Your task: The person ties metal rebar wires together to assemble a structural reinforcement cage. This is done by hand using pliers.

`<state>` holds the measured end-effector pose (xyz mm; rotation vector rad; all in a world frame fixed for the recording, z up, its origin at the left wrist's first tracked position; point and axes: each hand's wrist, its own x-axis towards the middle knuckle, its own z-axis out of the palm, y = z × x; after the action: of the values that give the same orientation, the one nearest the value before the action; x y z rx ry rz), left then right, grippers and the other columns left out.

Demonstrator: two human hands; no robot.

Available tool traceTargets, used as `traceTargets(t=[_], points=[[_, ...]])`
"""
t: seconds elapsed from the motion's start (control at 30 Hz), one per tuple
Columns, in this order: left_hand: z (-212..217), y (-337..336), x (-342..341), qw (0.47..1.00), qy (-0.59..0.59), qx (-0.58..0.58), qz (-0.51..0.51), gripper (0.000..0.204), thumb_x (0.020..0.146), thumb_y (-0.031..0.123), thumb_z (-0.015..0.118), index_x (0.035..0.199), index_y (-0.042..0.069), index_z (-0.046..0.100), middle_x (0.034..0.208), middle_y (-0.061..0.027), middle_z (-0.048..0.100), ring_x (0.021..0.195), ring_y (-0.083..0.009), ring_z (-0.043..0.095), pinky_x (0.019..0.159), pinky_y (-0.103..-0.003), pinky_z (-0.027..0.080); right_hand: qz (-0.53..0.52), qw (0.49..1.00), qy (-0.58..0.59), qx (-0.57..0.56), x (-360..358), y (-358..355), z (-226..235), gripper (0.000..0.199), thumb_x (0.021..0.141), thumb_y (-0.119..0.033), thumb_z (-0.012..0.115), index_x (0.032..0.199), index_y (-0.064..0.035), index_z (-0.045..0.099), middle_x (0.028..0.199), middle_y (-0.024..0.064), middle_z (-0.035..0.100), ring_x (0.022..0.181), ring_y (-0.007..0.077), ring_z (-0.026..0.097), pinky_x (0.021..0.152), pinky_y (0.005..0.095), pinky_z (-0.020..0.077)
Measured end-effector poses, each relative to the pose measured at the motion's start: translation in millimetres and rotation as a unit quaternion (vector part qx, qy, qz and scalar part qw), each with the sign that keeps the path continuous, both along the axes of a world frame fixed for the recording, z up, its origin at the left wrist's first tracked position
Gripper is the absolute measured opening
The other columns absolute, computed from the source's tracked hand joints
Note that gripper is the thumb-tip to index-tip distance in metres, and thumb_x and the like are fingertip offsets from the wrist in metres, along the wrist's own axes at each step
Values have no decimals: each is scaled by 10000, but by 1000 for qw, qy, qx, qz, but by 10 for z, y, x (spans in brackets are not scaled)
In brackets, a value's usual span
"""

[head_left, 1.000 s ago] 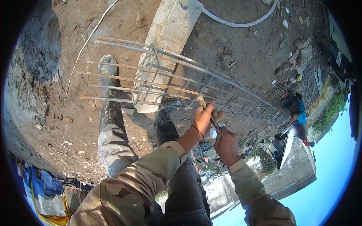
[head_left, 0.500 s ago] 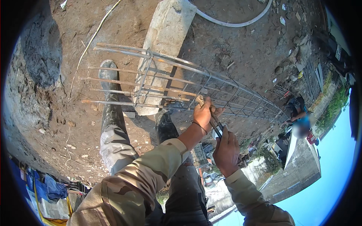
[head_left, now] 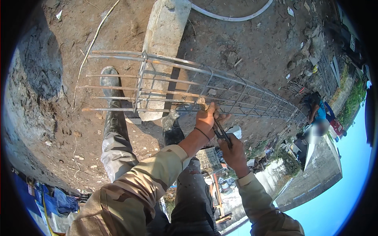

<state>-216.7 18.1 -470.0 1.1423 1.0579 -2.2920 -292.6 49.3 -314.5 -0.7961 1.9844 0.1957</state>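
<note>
Stretching away, rust-streaked grey rebar cage (head_left: 212, 73), right grip (head_left: 235, 154) around dark-handled tool (head_left: 223, 134), left grip (head_left: 206, 120) unclear

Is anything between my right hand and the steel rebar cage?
Yes: your left hand, by the long grey-brown steel rebar cage, stands between, at the far end of the dark metal two-handled tool in your right hand.

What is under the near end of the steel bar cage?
A pale slab, brown ground and the left boot show between the cage's bars; parts behind each bar are covered.
</note>
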Motion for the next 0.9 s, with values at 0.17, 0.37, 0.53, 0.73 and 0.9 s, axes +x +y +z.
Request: traceTargets(t=[0.17,0.37,0.53,0.73,0.9], points=[[96,-97,40,991,-66,-64,-102,274,1054,302,555,938,54,546,681,-21,526,687,-210,651,888,-469,624,-436,851,-289,51,-40,217,-147,374,1008,-337,562,966,33,597,660,121,563,538,282,583,482,404,460],[346,11,319,944,-46,-210,-250,309,1046,323,571,1176,48,518,843,-46,586,658,-158,663,676,-340,630,-762,325,-560,-15,506,864,-418,593,1086,-491,364,1037,38,629,600,25,516,342,79,374,342,230,323],[187,-126,772,850,-1,-344,-400,347,1082,351,482,1270,61,507,830,-40,559,580,-105,582,626,-342,609,-775,362,-512,-76,1144,746,-547,509,1088,-436,412,1055,29,617,656,56,573,464,121,516,442,252,416],[92,109,680,888,-24,-327,-322,257,1098,295,446,1165,52,492,830,-38,558,648,-154,625,730,-354,585,-388,883,-262,-24,750,494,-387,177,976,-142,628,1032,24,604,853,109,673,683,197,641,617,330,516],[58,302,308,933,-18,-276,-231,221,1091,249,470,1162,41,492,1005,-103,665,984,-248,704,877,-331,554,-417,871,-256,53,365,450,-507,232,958,-197,622,993,30,588,768,77,617,587,199,596,538,330,478]])
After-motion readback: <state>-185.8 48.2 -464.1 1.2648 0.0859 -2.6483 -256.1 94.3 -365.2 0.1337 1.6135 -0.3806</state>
